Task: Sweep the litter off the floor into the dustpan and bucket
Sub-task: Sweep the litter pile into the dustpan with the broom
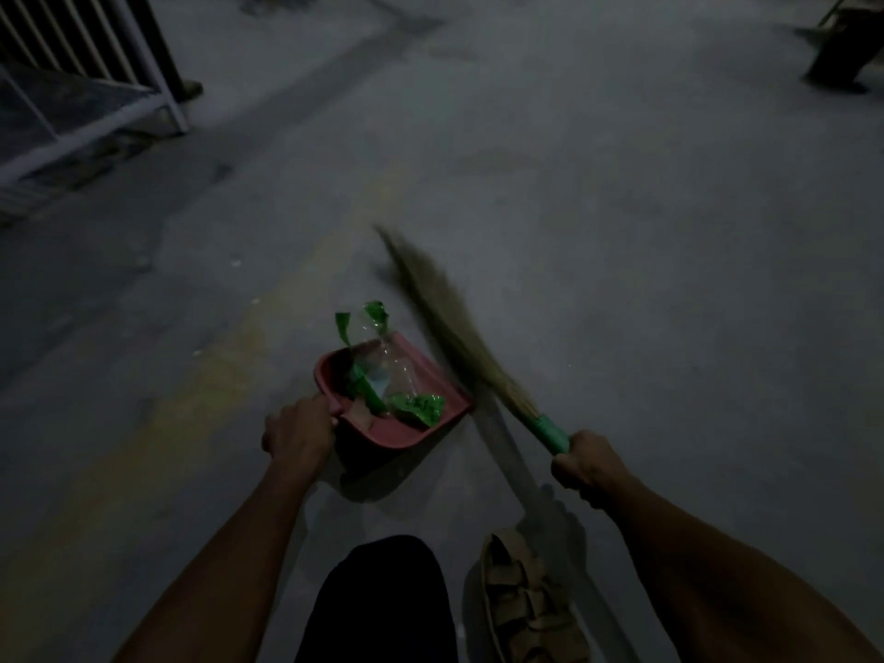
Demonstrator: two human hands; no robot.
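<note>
1. Floor (574, 193): grey concrete, dim light. White rack (95, 88) at far left; dark blurred shape (837, 55) at far right. Sandal (526, 600) and dark knee (382, 600) at near edge.
2. Dustpan (406, 423): red, near the middle of the floor, holding green-and-clear wrapper litter (382, 370) that sticks out past its far rim.
3. Broom (445, 327): blurred bristles just right of dustpan, green handle.
4. Left hand (299, 433): fingers curled on dustpan's near-left edge.
5. Right hand (586, 464): fist closed round broom handle.
</note>
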